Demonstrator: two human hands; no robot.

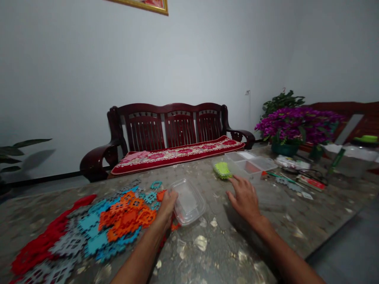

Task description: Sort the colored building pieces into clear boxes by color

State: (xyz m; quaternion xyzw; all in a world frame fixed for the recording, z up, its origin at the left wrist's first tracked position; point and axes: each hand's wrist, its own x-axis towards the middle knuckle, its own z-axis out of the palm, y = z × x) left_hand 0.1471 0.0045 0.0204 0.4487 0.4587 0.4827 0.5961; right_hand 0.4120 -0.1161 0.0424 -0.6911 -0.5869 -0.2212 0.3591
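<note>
My left hand [169,201] is closed on the left edge of a clear plastic container [189,202], or perhaps its lid, near the middle of the table. My right hand [244,197] has its fingers spread above the tabletop and holds nothing. Just beyond its fingertips is a small clear box with a bright green stack [222,170] of what look like foam pieces. To the left of my left hand lies a pile of flat cut-out pieces: orange ones [130,215] on top, blue ones [91,223] under them, then grey ones [69,242] and red ones [49,246].
A clear compartment tray [260,162] stands behind my right hand. Pens, a red-and-white box [310,182] and a wrapped packet [291,162] lie right of it. Purple flowers [299,122] in a pot and a large jar [355,157] stand farther right. A wooden bench [177,122] faces me.
</note>
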